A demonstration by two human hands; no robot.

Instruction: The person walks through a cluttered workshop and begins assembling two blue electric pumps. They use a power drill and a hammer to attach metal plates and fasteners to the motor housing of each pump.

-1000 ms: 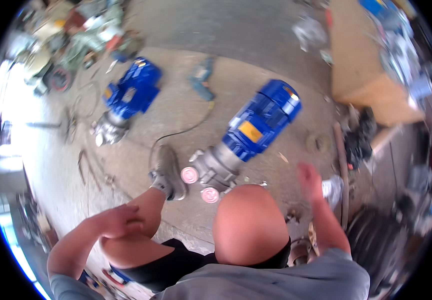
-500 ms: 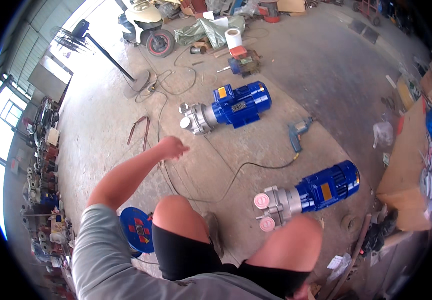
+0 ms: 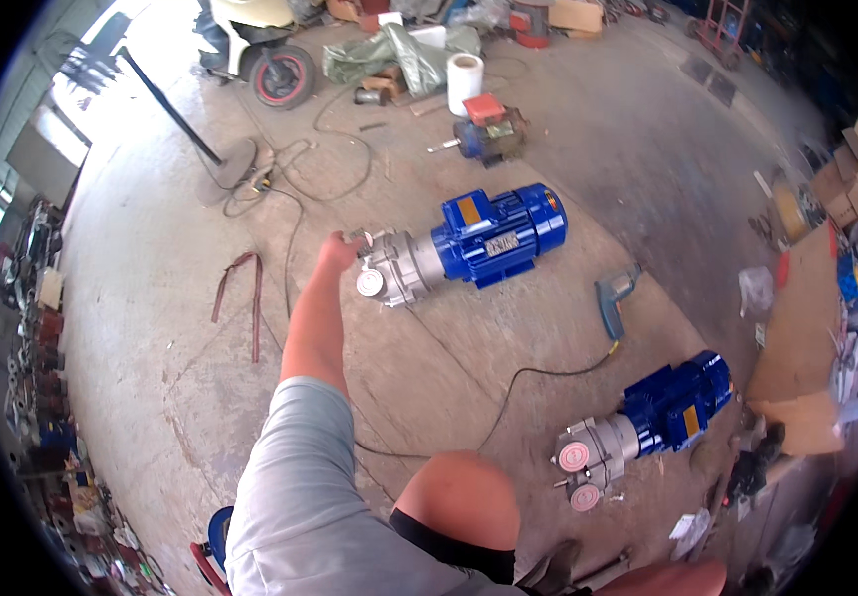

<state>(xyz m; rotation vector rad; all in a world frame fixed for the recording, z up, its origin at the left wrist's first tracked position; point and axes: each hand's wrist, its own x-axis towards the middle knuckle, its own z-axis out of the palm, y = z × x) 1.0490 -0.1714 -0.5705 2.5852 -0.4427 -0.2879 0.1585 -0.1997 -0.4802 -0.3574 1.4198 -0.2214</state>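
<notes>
**Reaching for the far pump on the shop floor**

While the person sits low with knees up at the bottom of the view, the left hand (image 3: 337,250) stretches out along the concrete floor (image 3: 151,298) to the grey pump end of the blue motor pump (image 3: 468,243). That hand sits right at the pump head, touching or almost touching it; whether the fingers are curled around a fitting or just resting there can't be told from this angle. The right hand isn't in view at all.

Taking that pump as the landmark: a second blue pump (image 3: 652,422) lies well off toward the person's right and nearer to the knees, its pink-capped ports facing them. A blue power drill (image 3: 613,298) lies between the two, its black cord (image 3: 508,397) trailing back toward the person. Beyond the landmark pump stands a small red-topped motor (image 3: 488,129), with a white roll (image 3: 465,81) just behind it.

Looks like the contact stage, hand just arriving at the pump head. A next move would probably call for a firm hold on that grey casting, since the unit looks heavy.
</notes>
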